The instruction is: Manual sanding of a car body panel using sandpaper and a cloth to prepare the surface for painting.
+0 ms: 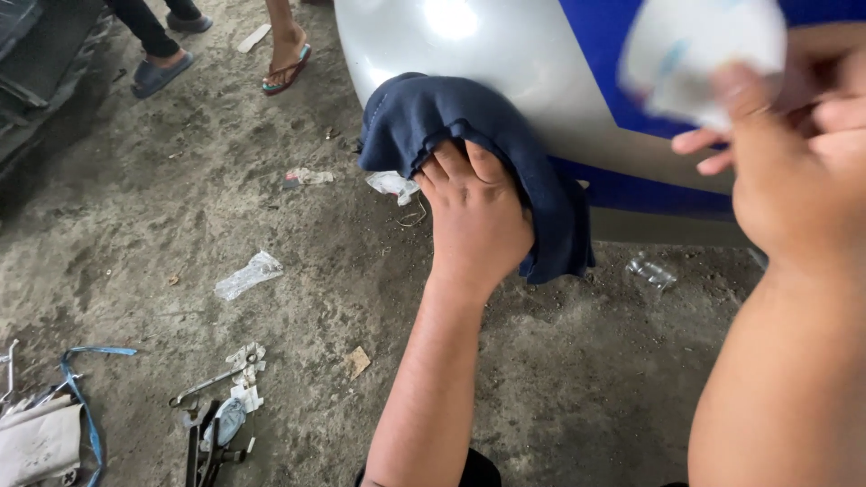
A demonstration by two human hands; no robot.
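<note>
My left hand [474, 212] presses a dark navy cloth [451, 113] against a shiny silver and blue painted panel [505, 54] that curves up at the top of the view. The cloth drapes down past my wrist on the right. My right hand [794, 162] is raised close to the camera at the upper right and grips a blurred white container [695, 50] with pale printing, held in front of the blue part of the panel.
Dusty concrete floor [298, 298] with scraps of clear plastic [248, 275], metal tools [207, 433] and a blue strap [81, 397] at lower left. Two other people's feet in sandals [284, 68] stand at the top left beside a dark vehicle edge.
</note>
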